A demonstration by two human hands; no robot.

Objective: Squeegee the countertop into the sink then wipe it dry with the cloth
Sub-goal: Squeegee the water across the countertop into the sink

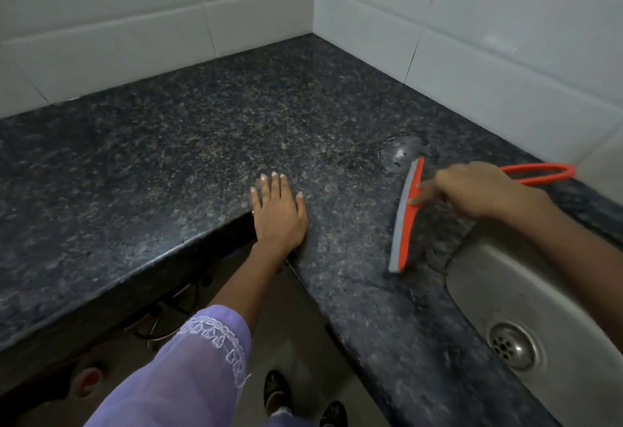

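1. While the left hand (279, 214) lay flat, fingers straight and slightly spread, on the dark granite countertop (175, 143) at its inner corner, the right hand (478, 190) gripped the orange squeegee (406, 214) by its handle.
2. Squeegee blade rested on the countertop, just beside the sink (526, 295).
3. Sink held only its drain strainer (513, 345).

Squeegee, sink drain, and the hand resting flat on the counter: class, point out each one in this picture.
squeegee (406, 216): head view, on the orange blade holder.
sink drain (511, 345): head view, on the metal strainer's middle.
left hand (278, 212): head view, on the back of the hand, flat on the countertop (168, 143), point on bare granite.
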